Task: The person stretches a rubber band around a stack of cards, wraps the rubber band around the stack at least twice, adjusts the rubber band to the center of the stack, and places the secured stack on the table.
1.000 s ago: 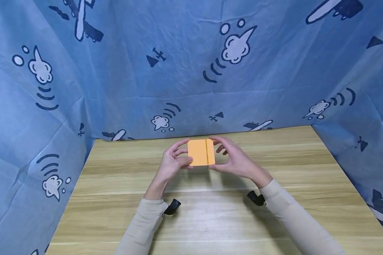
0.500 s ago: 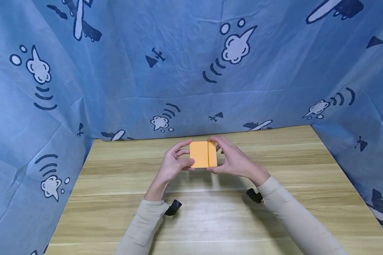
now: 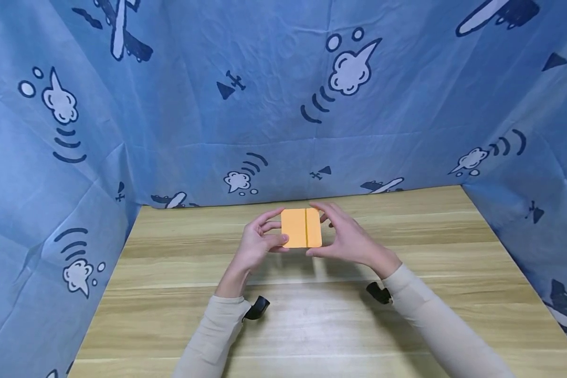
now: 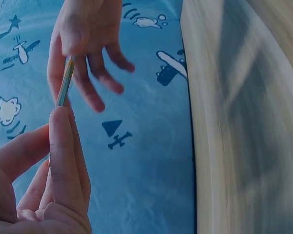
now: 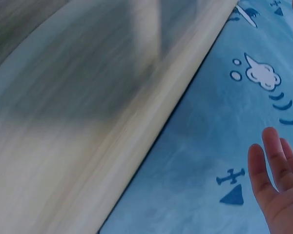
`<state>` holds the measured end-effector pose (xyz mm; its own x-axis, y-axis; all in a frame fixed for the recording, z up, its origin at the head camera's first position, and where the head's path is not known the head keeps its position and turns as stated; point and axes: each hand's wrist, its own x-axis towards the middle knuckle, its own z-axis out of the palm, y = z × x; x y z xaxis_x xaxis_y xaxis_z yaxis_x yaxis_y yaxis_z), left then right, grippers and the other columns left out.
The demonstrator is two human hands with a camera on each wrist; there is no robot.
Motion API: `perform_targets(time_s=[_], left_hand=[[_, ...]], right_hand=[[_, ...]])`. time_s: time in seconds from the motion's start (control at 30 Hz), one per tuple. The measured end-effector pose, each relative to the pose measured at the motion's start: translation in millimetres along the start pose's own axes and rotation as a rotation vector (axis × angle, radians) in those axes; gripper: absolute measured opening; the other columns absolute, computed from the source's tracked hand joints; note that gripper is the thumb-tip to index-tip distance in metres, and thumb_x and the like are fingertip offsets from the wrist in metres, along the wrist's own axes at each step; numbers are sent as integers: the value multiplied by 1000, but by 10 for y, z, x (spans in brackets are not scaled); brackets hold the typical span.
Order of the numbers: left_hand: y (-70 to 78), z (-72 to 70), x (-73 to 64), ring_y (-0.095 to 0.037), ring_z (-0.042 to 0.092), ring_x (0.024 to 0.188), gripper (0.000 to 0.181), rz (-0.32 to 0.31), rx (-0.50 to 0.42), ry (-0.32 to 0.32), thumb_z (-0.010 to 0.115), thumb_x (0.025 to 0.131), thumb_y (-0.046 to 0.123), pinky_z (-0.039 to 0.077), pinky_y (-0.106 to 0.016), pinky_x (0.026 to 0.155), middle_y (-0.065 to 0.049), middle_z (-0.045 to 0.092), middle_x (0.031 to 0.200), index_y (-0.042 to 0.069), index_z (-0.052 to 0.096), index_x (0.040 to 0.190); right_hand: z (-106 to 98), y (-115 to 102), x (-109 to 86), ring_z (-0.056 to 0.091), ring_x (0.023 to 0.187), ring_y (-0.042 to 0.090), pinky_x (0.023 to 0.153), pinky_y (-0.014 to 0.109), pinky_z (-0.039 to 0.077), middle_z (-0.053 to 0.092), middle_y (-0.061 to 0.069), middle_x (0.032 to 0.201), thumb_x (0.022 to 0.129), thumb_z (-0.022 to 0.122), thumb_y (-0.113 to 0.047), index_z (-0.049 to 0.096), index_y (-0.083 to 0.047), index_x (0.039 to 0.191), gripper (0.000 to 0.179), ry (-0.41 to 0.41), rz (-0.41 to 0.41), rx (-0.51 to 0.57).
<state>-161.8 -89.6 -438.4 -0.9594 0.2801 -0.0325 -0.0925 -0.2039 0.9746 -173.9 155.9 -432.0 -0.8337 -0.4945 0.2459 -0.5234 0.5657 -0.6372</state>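
A small orange notebook [image 3: 294, 228] with rounded right corners is held up above the table, its cover toward the head camera. An elastic band [image 3: 306, 228] runs straight down the right part of its cover. My left hand [image 3: 254, 244] grips the left side, thumb on the cover. The right hand [image 3: 347, 239] spans the right end with index finger at the top edge and thumb at the bottom edge; its other fingers stay spread behind. Seen edge-on in the left wrist view, the notebook [image 4: 65, 83] is thin. The right wrist view shows only fingers [image 5: 278, 165], not the notebook.
The wooden table [image 3: 283, 331] spreads under both arms. Blue printed cloth [image 3: 274, 105] hangs behind it and on both sides. A black wrist-worn device [image 3: 257, 307] shows at the left cuff, and another black device [image 3: 378, 293] at the right.
The elastic band, slanted and doubled one second ago, now lies straight as a single line. The notebook has shifted slightly right; the right hand has hardly moved.
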Motion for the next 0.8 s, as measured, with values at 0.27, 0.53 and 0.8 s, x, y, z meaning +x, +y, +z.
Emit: perform_targets(time_s=[0.27,0.53,0.8], left_hand=[[12,5,-24,-22,72,80,67,6,1,-27,64,84,-21,63,-40,67,-26,64,116,6,52,145],[-37,49,-25,-23,73,85,68,-14,24,-83,64,86,-19,63,-41,69,-30,62,122,1,45,149],[-56,-28,-37,-22,73,81,67,-12,-20,-7,63,85,-22,63,-38,68,-24,65,117,5,51,145]], right_hand=[[-14,24,-9,52,113,22,93,47,51,51,2,134,69,93,-38,45,-16,146,94,6,-61,7],[90,-66,24,53,117,25,89,42,55,45,6,142,70,91,-46,48,-17,147,93,-22,-65,-27],[68,-29,-5,51,123,25,98,52,51,44,3,145,67,92,-50,44,-18,149,100,9,-37,-85]])
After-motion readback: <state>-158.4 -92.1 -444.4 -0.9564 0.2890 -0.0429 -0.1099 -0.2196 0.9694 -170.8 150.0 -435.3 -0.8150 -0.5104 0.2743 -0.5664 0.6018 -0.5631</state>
